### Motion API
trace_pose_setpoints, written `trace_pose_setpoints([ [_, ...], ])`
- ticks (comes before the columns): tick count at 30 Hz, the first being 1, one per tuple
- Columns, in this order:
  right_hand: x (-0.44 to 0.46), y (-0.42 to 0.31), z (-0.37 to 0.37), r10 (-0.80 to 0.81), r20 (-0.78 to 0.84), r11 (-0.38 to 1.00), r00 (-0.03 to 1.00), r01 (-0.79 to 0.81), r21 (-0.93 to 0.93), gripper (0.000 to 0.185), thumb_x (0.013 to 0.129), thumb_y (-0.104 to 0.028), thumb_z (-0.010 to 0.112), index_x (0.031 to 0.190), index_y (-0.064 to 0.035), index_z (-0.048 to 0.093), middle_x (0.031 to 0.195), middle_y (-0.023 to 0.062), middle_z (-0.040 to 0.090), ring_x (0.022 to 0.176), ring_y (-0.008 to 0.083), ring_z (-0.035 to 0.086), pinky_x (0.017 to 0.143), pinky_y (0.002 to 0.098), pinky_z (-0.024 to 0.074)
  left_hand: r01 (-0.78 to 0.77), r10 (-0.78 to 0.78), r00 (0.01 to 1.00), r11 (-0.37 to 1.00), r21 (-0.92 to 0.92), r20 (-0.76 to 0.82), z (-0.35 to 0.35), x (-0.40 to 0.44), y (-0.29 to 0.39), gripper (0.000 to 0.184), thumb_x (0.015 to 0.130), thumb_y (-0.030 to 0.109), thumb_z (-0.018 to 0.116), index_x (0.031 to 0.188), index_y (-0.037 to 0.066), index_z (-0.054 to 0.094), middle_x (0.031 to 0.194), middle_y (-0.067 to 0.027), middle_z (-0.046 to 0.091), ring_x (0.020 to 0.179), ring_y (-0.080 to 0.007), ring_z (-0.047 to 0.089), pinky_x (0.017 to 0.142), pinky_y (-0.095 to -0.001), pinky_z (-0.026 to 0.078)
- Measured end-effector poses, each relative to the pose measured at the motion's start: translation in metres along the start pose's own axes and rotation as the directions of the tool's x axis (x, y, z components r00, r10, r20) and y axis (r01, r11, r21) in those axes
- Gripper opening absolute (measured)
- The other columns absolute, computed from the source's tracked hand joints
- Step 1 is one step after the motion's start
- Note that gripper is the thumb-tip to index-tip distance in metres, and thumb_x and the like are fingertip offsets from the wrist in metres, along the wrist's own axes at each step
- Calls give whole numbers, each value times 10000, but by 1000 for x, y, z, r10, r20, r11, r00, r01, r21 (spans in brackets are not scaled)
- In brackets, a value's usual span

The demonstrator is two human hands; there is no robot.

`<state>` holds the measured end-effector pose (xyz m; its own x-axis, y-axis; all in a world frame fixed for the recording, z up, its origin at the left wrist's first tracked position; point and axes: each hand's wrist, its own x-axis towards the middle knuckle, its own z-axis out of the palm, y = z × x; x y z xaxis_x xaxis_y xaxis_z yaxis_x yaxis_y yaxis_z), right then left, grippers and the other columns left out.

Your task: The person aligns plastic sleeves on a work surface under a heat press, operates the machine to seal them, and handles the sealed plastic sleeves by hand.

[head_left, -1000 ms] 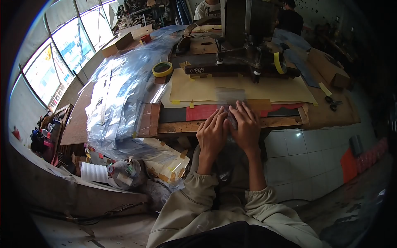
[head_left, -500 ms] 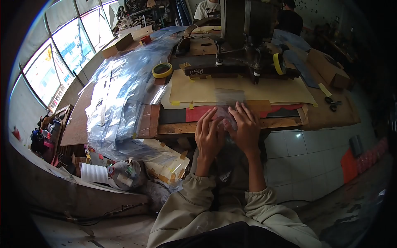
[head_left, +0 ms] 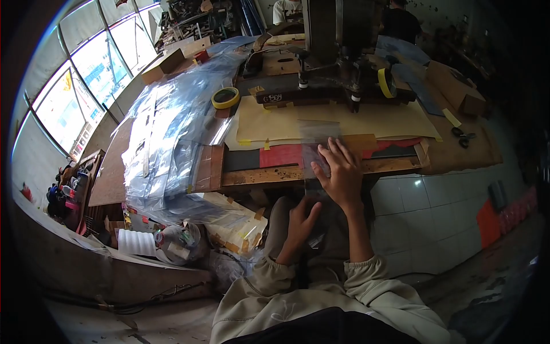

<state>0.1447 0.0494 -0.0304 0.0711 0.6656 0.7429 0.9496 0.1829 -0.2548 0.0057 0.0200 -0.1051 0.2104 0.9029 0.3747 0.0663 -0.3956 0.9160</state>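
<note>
A clear, greyish plastic sheet (head_left: pixel 312 133) lies across the front of the work table, its lower part hanging past the wooden edge. My right hand (head_left: pixel 341 172) rests on it with fingers stretched and spread, pressing near its right side. Below the table edge, by the sheet's lower end, my left hand (head_left: pixel 301 225) is open, thumb apart from the fingers; whether its fingertips touch the plastic is hard to see. Under the sheet are a cream board (head_left: pixel 275 117) with bits of yellow tape and a red strip (head_left: pixel 281 155).
A press-like machine (head_left: pixel 338 92) stands over the board. Yellow tape rolls (head_left: pixel 225 98) sit at either side. Clear plastic sheets (head_left: pixel 166 143) pile up on the left. Scissors (head_left: pixel 463 136) and a cardboard box (head_left: pixel 455 92) are on the right. Two people (head_left: pixel 401 24) are farther back.
My left hand has come off the upper part of the sheet and dropped toward me, below the table edge. My right hand stays on the plastic, its fingers flatter.
</note>
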Motion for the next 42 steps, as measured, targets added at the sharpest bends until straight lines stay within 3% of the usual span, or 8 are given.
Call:
trace_pose_setpoints([
  [10,26,-8,-41,131,409,947,903,-237,219,465,897,-439,568,1155,-59,637,1276,193,553,1256,317,466,1001,399,387,-53,79,988,980,-194,134,-18,8,65,142,922,114,578,887,-18,618,703,-88,650,635,-92,622,599,-236,472],
  [16,33,-27,-107,85,539,973,838,-186,137,394,896,-402,583,1046,-51,680,1034,150,679,983,289,644,891,389,466,0,36,982,981,-193,186,-24,-21,109,94,902,79,596,867,-6,620,681,-81,662,614,-126,658,573,-235,481],
  [20,62,8,-93,137,486,860,863,-347,375,205,879,-219,617,873,-28,692,714,121,669,792,311,658,772,373,481,14,4,992,991,-137,129,-21,-53,103,104,894,79,609,853,-16,619,589,-85,594,493,-93,555,478,-228,409],
  [21,72,13,-86,135,483,883,865,-326,337,162,858,-162,627,892,-13,682,754,132,673,816,316,655,783,366,482,122,-103,977,988,-93,187,-26,-59,109,143,919,69,560,841,-39,610,676,-73,656,621,-88,610,592,-217,466],
  [28,100,58,11,-245,432,965,868,178,190,441,802,-166,674,1195,3,564,1187,215,575,1101,340,554,956,379,446,32,-24,998,989,-144,57,-20,-77,97,119,893,82,615,853,-30,613,553,-69,528,487,-63,490,459,-227,361],
  [34,119,68,22,-66,684,997,726,22,73,750,727,-322,753,1348,-27,456,1193,182,559,1160,328,504,1003,372,395,66,-54,995,988,-140,85,-22,-80,96,115,899,77,607,861,-32,613,564,-66,522,492,-63,468,470,-219,363],
  [35,124,72,26,-28,731,997,682,-36,72,759,693,-356,776,1323,-49,484,1160,144,573,1152,317,500,980,365,402,169,-147,972,979,-116,181,-29,-82,95,158,930,77,540,837,-34,603,704,-88,677,625,-87,613,590,-208,452],
  [42,149,70,13,-188,651,957,736,-12,290,207,778,-181,712,925,-39,682,828,62,684,823,181,648,751,301,493,130,-113,984,984,-121,140,-34,-80,98,138,913,65,556,824,-29,603,655,-81,638,567,-86,576,535,-216,423],
])
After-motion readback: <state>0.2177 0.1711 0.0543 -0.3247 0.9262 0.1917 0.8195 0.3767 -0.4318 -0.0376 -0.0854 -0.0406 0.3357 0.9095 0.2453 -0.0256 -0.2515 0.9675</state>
